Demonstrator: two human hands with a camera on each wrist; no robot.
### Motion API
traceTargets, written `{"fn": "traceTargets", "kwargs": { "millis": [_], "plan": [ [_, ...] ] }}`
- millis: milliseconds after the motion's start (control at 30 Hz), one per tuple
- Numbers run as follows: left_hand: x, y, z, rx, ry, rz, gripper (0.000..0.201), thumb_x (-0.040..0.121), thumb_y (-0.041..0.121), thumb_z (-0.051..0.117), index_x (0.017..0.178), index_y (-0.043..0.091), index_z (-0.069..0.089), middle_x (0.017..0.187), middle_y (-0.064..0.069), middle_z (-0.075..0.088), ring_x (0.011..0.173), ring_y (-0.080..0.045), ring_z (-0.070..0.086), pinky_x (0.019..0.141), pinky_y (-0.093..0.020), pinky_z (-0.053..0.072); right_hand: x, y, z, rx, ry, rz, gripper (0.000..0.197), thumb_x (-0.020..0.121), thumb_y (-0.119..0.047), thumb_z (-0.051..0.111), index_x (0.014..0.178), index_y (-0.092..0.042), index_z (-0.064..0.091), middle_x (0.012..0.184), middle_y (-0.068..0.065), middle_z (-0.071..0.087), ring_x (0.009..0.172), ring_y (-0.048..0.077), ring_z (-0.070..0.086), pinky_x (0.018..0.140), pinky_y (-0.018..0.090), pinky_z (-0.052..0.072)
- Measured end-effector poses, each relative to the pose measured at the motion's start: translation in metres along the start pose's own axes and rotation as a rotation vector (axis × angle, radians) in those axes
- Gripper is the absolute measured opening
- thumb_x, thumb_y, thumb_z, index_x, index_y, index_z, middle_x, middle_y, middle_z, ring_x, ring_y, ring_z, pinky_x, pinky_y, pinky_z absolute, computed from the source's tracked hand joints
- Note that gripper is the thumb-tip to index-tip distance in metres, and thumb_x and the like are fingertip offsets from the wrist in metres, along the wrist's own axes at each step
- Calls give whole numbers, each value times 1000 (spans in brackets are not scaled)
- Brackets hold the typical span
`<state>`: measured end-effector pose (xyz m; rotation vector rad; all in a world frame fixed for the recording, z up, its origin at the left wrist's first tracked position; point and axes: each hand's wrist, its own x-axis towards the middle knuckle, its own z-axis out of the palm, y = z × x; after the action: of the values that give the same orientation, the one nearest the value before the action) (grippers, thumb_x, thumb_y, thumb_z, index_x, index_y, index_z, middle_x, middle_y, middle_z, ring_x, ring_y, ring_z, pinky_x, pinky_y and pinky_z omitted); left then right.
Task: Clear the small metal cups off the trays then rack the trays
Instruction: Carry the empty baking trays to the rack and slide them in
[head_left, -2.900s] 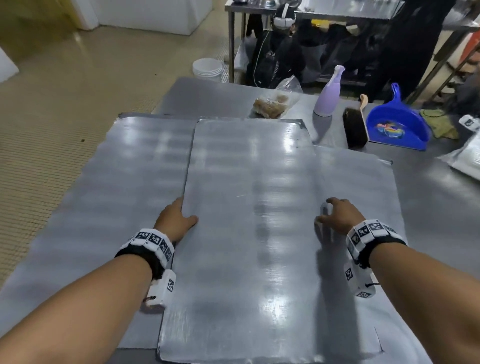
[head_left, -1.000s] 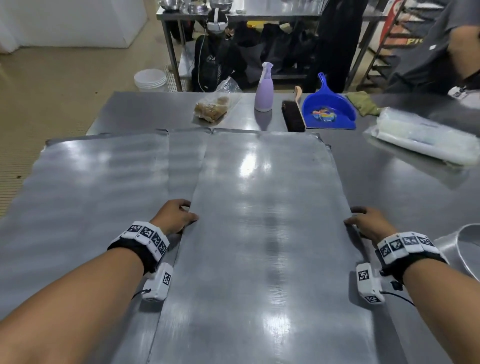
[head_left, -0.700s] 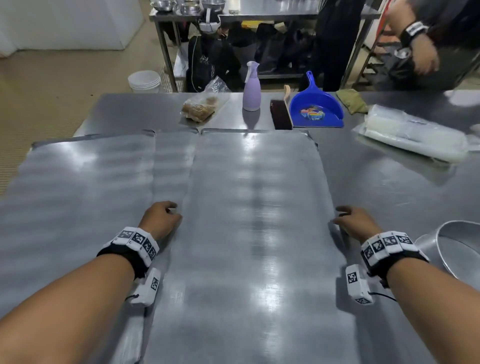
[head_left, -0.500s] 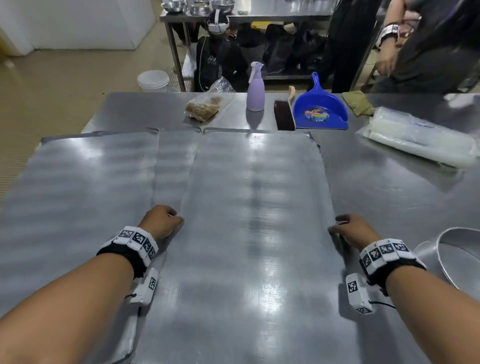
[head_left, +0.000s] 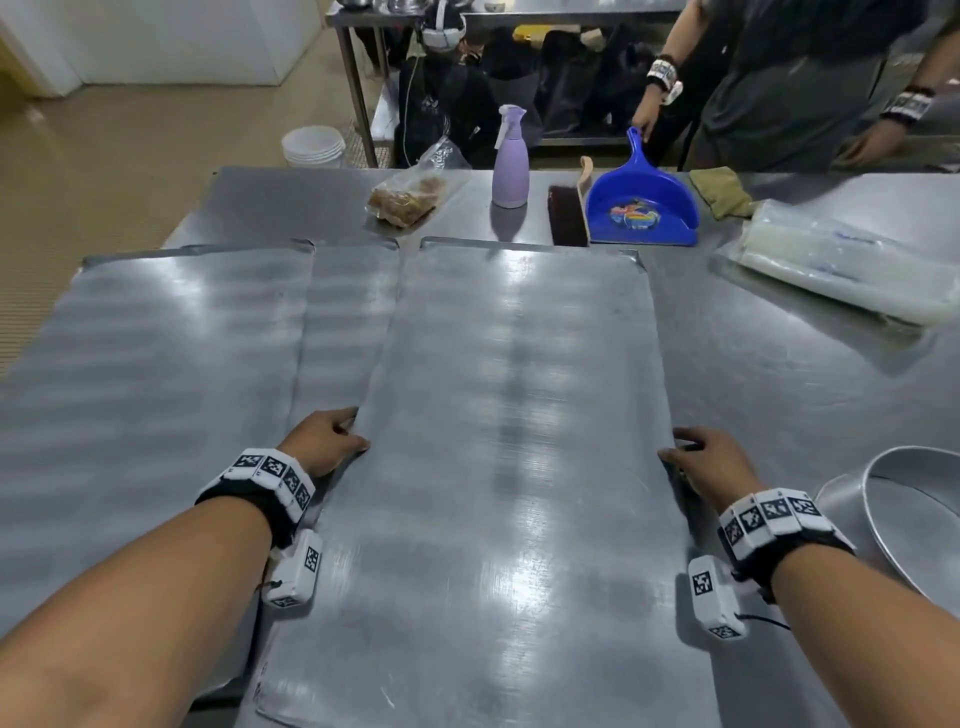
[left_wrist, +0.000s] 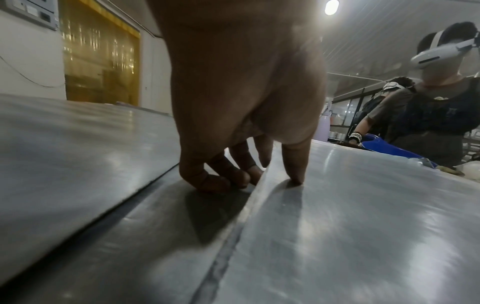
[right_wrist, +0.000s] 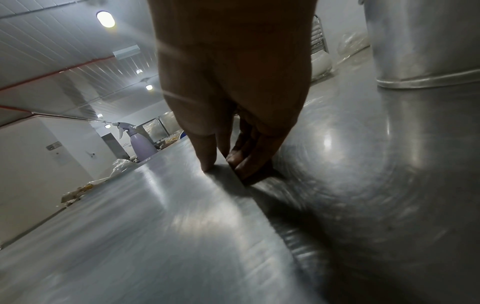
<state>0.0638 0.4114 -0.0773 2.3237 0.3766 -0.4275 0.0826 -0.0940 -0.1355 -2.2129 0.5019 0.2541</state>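
Observation:
A flat bare metal tray (head_left: 509, 415) lies lengthwise before me on the steel table, its left side overlapping another tray (head_left: 343, 312). My left hand (head_left: 324, 441) grips its left long edge: the thumb (left_wrist: 294, 170) presses on top and the fingers (left_wrist: 221, 179) curl under the rim. My right hand (head_left: 701, 462) grips the right long edge the same way, thumb (right_wrist: 205, 156) on top of the tray (right_wrist: 155, 226). A third tray (head_left: 156, 338) lies further left. No small metal cups show in any view.
A large metal pot (head_left: 914, 514) stands close to my right wrist. Along the table's far side are a food bag (head_left: 408, 197), a purple spray bottle (head_left: 510, 158), a brush (head_left: 567, 215), a blue dustpan (head_left: 641, 208) and a plastic packet (head_left: 852, 265). Another person (head_left: 779, 78) stands beyond.
The top tray has slid right, off the tray beneath and partly onto bare table; both hands stayed on its edges. Another person has come up to the table's far side.

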Motion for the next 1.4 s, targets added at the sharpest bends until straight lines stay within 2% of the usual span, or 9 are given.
{"fn": "traceTargets", "kwargs": {
  "millis": [200,400,733,933,1033,1167,1233,1333,1400],
  "plan": [
    [-11,-8,1,19,-3,29,49,93,18,71,140,16,59,96,-2,70,88,-17,63,79,-24,42,-21,0,4,-39,42,-25,42,85,-28,75,125,-19,67,106,7,74,96,26,70,93,41,54],
    [-41,-31,15,77,58,90,37,94,29,68,128,17,66,109,-2,72,101,-23,66,84,-27,44,-66,10,11,-92,64,-34,45,83,-27,76,127,-19,67,106,7,74,98,25,69,94,37,52],
    [-109,-68,15,164,-70,85,40,89,32,72,125,16,65,123,-6,70,109,-27,65,88,-30,47,-189,34,19,-114,66,40,51,84,-27,78,131,-13,62,117,10,71,106,28,66,93,36,49],
    [-131,-84,19,147,-147,73,55,89,20,74,140,11,55,132,-9,65,116,-27,62,93,-27,43,-249,35,26,-113,57,43,54,87,-18,76,137,-6,57,134,15,62,118,31,60,98,36,43],
    [-138,-77,19,187,-149,66,64,87,29,74,143,12,47,137,-13,61,118,-31,60,97,-33,46,-259,19,26,-204,12,73,54,90,-23,72,138,-4,54,137,16,59,125,35,55,96,35,41],
    [-170,-58,28,484,-27,293,84,84,54,71,153,21,35,148,-16,42,133,-37,44,107,-45,41,-280,-1,27,-461,29,-112,67,83,-53,71,136,-17,54,132,7,54,116,29,56,93,37,45],
    [-196,-54,39,533,-156,503,79,80,64,71,144,27,46,140,-3,48,126,-25,48,101,-40,45,-302,-2,38,-511,-105,-281,60,77,-64,71,122,-26,59,116,-9,51,102,14,56,85,32,49],
    [-233,-61,56,724,-408,645,74,69,77,70,126,32,52,117,13,49,107,-9,47,82,-26,42,-332,7,56,-699,-366,-485,67,62,-85,62,104,-33,60,104,-17,52,91,4,51,75,23,48],
    [-241,-70,64,780,-402,676,63,72,73,71,116,32,53,106,16,45,99,-6,44,73,-21,35,-336,16,60,-727,-390,-533,68,57,-87,63,103,-36,57,101,-18,49,91,3,47,73,23,47]
  ]
}}
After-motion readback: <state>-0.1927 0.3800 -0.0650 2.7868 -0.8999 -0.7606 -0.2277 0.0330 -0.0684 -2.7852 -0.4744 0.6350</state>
